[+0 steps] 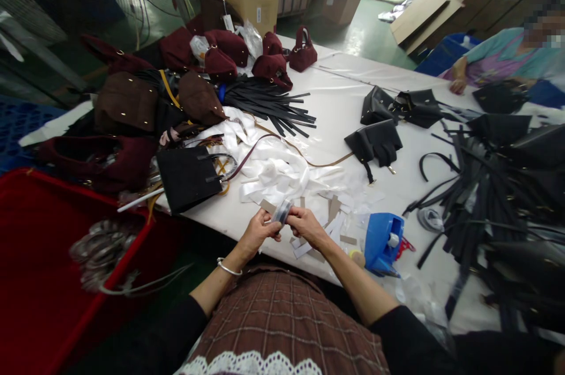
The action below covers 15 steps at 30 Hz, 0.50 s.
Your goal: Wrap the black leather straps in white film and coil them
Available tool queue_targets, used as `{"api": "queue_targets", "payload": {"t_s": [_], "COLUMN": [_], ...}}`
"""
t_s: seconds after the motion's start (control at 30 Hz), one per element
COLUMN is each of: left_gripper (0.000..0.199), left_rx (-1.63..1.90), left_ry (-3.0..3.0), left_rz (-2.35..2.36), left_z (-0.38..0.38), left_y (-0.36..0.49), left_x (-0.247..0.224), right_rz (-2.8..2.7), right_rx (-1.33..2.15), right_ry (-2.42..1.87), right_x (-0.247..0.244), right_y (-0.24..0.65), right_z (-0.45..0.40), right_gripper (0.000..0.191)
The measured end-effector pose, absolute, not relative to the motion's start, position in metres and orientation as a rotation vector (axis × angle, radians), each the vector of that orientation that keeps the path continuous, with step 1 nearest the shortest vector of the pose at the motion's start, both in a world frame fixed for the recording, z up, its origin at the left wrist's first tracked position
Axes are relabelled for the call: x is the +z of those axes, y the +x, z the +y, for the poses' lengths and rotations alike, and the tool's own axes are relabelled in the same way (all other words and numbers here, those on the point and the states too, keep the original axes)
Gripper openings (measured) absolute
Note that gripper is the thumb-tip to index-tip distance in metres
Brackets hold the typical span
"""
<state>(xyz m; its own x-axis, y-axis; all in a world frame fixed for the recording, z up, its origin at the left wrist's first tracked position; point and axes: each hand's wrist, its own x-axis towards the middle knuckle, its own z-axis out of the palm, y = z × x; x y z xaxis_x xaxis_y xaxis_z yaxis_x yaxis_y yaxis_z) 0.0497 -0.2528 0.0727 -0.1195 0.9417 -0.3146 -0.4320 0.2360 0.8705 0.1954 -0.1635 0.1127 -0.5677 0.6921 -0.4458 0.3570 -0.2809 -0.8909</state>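
A small shiny grey roll [281,212], perhaps a coiled strap in clear film, is held between my two hands just above the table's near edge. My left hand [257,232] grips its left side, fingers closed around it. From the right, my right hand [308,228] pinches the other side with thumb and fingers. A flat grey-beige strip [267,206] sticks out behind the roll by my left fingers; whether it is held cannot be made out. White ribbon [282,178] lies heaped beyond my hands. Beside my right forearm stands a blue tape dispenser [383,242].
Dark red bags [227,48] and brown bags [126,101] crowd the left, near a black bag [189,178]. Black straps [273,101] lie behind the ribbon. A red bin [35,216] stands left. Black bags [375,142] and a co-worker [498,57] are at right.
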Motion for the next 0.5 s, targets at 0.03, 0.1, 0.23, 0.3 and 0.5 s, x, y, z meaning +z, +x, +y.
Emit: {"api": "queue_targets", "payload": {"t_s": [0.03, 0.1, 0.23, 0.3, 0.5], "left_gripper": [0.061, 0.053, 0.049, 0.048, 0.041], "left_rx": [1.287, 1.275, 1.243, 1.230, 1.189], "left_ry": [0.613, 0.639, 0.634, 0.624, 0.703], "left_rz": [1.143, 1.164, 1.177, 1.171, 1.208], "left_z": [-0.253, -0.253, -0.254, -0.254, -0.249], "left_y": [0.049, 0.045, 0.040, 0.039, 0.039], "left_x": [0.075, 0.079, 0.084, 0.085, 0.084], "right_rz": [-1.641, -1.431, -0.898, -0.799, -1.015], "right_rx": [2.034, 2.258, 2.512, 2.475, 2.176], "right_ry": [-1.244, -1.101, -0.946, -0.948, -1.064], "right_x": [0.115, 0.116, 0.109, 0.104, 0.097], "right_y": [0.196, 0.202, 0.216, 0.218, 0.198], "right_z": [-0.165, -0.167, -0.176, -0.183, -0.201], "right_gripper": [0.017, 0.018, 0.025, 0.028, 0.033]}}
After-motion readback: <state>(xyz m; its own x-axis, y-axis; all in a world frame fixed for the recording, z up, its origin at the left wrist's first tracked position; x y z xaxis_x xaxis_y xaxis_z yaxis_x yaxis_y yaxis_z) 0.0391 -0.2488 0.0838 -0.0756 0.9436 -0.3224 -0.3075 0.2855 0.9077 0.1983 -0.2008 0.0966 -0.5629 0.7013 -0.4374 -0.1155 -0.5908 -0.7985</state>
